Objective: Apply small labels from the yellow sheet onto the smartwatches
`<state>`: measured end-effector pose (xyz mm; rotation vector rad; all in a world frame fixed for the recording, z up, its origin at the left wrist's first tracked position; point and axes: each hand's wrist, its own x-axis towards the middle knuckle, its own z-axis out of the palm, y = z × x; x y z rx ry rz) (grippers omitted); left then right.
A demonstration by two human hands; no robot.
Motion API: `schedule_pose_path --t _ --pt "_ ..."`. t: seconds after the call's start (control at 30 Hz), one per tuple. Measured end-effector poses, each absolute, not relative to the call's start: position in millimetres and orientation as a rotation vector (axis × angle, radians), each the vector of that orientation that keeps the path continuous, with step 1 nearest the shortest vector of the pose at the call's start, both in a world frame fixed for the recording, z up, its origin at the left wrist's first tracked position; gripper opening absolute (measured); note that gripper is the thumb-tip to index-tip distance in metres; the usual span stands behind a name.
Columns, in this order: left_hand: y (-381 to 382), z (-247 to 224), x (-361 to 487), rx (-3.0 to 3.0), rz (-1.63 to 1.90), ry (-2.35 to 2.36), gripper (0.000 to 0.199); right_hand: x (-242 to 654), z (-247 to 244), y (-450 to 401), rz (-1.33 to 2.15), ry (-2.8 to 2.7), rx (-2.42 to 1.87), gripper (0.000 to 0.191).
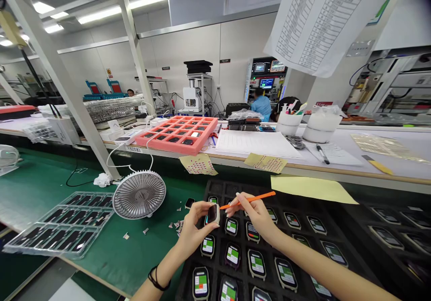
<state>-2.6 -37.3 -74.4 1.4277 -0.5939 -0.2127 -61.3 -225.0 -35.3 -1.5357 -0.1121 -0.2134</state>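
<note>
My left hand [194, 227] grips a small watch body [212, 214] by its edges, above the upper left part of a black foam tray [215, 272]. In my right hand [252, 211] is a thin orange stick [261, 197], its tip at the right side of that watch. The tray holds rows of watches, many with lit green and white screens, such as one [232, 255] just below my hands. Another small watch [190, 203] lies on the green mat, left of the tray.
A round fan [139, 194] stands on the green mat [111, 269], beside a clear tray of dark pieces [62, 224] and small scraps. The shelf [303, 168] behind holds a pink foam tray [178, 134], papers and white pots. More watches sit in black foam at right.
</note>
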Motion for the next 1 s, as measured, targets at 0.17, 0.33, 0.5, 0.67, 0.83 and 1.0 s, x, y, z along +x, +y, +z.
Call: schedule_pose_path --t 0.17,0.33,0.5,0.67,0.83,1.0 --pt "-39.6 -73.7 -2.0 1.429 -0.214 -0.595 0.056 -61.7 -33.9 -226.2 -0.222 -0.102 -1.547 0.058" --pt "-43.0 -72.6 -1.0 1.452 -0.216 -0.617 0.057 -62.3 -35.5 -229.6 -0.226 -0.095 -1.546 0.06" --pt "-43.7 -72.3 -2.1 1.464 -0.223 -0.614 0.056 -63.9 -38.3 -230.5 -0.239 -0.088 -1.556 0.06" --pt "-45.1 -68.3 0.3 1.59 -0.252 -0.651 0.06 -65.4 -37.2 -235.0 -0.243 -0.056 -1.573 0.064" --pt "-52.9 -78.3 10.3 2.093 -0.237 -0.83 0.041 -64.3 -36.4 -240.3 -0.311 0.012 -1.578 0.067" --pt "-47.6 -84.1 38.8 2.272 -0.148 -0.889 0.035 -62.4 -40.4 -240.5 -0.29 0.035 -1.571 0.069"
